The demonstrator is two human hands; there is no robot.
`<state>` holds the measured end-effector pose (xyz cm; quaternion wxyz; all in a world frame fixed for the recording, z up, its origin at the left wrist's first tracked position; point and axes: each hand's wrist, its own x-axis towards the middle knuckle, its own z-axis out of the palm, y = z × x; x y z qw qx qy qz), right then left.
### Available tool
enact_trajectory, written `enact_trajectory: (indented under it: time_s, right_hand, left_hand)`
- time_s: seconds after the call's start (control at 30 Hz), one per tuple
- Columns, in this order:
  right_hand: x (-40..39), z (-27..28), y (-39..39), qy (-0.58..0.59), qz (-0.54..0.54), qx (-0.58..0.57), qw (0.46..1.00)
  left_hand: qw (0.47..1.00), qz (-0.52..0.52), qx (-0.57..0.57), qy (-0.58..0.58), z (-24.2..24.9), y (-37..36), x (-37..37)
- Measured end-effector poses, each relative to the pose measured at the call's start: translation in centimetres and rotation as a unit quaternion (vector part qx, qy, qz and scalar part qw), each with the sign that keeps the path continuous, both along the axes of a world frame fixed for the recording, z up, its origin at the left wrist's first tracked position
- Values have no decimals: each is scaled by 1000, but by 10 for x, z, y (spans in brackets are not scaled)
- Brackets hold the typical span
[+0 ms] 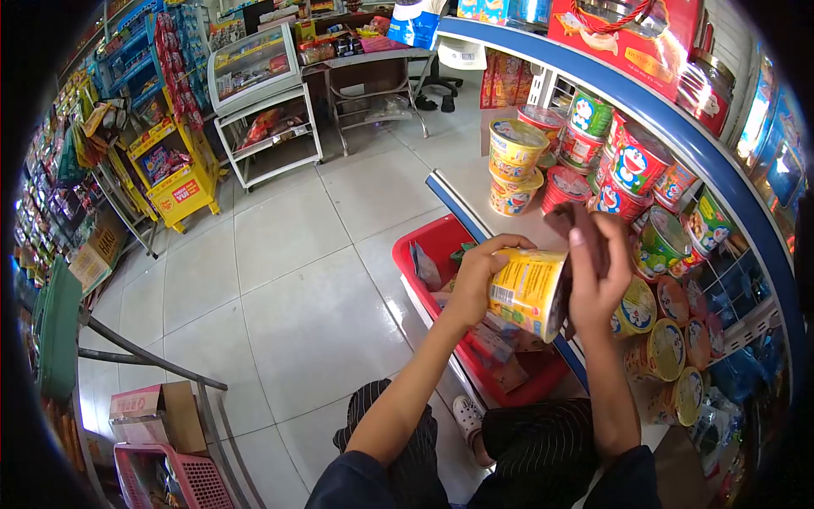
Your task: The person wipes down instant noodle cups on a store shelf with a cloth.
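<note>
My left hand (475, 284) is closed around a yellow snack cup (527, 284), tilted on its side with its barcode facing me. In my right hand (602, 276) is a dark brown cloth (583, 231), held close against the end of the cup. The cup's end by the cloth is partly hidden. Just beyond my hands, a stack of yellow cups (513, 182) stands on the white shelf (479, 197). Red and green cartoon cups (638, 161) are piled to its right, and more yellow-lidded cups (667, 349) lie below my right hand.
A red basket (543, 373) with packets sits below the shelf, beside my legs. The blue shelf rail (678, 106) curves overhead at right. A pink basket (203, 479) and cardboard box (182, 416) stand at lower left, a glass-topped display case (254, 68) farther back.
</note>
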<state>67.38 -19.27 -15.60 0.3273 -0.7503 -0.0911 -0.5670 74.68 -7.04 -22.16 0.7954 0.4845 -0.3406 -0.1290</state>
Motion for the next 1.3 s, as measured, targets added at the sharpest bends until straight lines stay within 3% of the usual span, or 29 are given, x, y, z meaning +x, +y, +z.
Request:
enact_trajectory:
  time_s: [0.1,0.17,0.2,0.27,0.3,0.37,0.4,0.5,0.53,0.63,0.7,0.83,0.87,0.9,1.03,1.1,1.17,1.23,1.3]
  right_hand:
    - [1,-7,0,55,15,75,996]
    - [2,-9,8,49,15,-29,998]
    - [0,-7,16,44,26,-73,996]
    - [-5,0,29,58,58,-123,989]
    - [-6,3,32,60,60,-157,984]
    - [4,4,22,24,41,-93,995]
    - [8,4,13,6,30,-59,998]
    - [7,-2,-9,130,55,147,979]
    - [13,-7,-9,70,12,94,993]
    - [9,-17,1,82,26,6,996]
    - [7,-12,13,64,52,-93,992]
    - [3,-5,5,7,79,-150,986]
    - [4,-3,-4,-17,74,-145,987]
    - [3,-1,-10,-25,40,-122,991]
    - [14,-16,-26,43,-1,-44,998]
    - [19,-25,-20,77,43,-6,996]
    - [18,-26,-11,73,51,-28,996]
    - [18,-27,-3,73,50,-55,995]
    - [15,-26,6,85,16,-92,992]
  left_hand:
    - [994,33,-88,51,-1,0,6]
    - [974,67,-159,148,-9,2,23]
    - [967,95,-140,193,0,5,20]
    - [960,96,-165,206,-14,7,31]
    - [974,87,-120,169,-23,7,31]
    - [993,69,-29,95,-42,3,24]
    - [995,85,-10,-46,-19,-2,11]
    - [999,47,-23,-2,-6,-3,-4]
    - [997,51,-66,8,-8,-3,2]
    - [959,131,-194,158,-15,-4,22]
    - [940,143,-208,231,-13,-1,24]
    - [956,95,-153,230,-26,-10,21]
    - [975,79,-23,207,-54,-10,27]
    - [988,43,4,145,-41,-17,11]
    - [959,-67,-6,277,-46,-19,10]
    - [935,-114,-9,335,-38,-17,11]
    - [926,59,-17,372,-24,-22,5]
    - [923,-61,-96,367,-26,-8,7]
    - [901,-51,-139,407,-25,-9,6]
